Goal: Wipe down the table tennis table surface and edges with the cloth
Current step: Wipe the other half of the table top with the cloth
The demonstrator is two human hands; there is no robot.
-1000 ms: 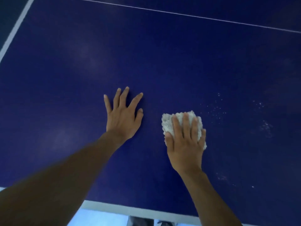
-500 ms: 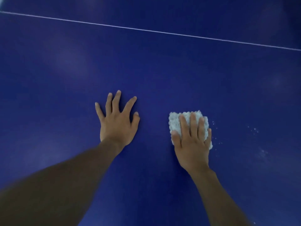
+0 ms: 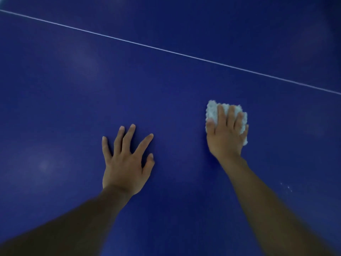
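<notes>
Both hands flat on the blue tabletop, the right one on the cloth.

On my feed the left hand lies palm down on the bare surface, fingers straight and spread wide, holding nothing. The right hand sits further from me, pressing the cloth against the tabletop with fingers laid out flat across it. The thumb rests along the cloth's left edge, and I see no curl round the fabric. The cloth is a small white, nubbly wad. It shows past the fingertips and down the right side of the hand, the rest being hidden under the palm. It lies a little short of the thin white line that crosses the tabletop at a slant. A few pale specks dot the surface beside my right forearm. The hands are well apart.
</notes>
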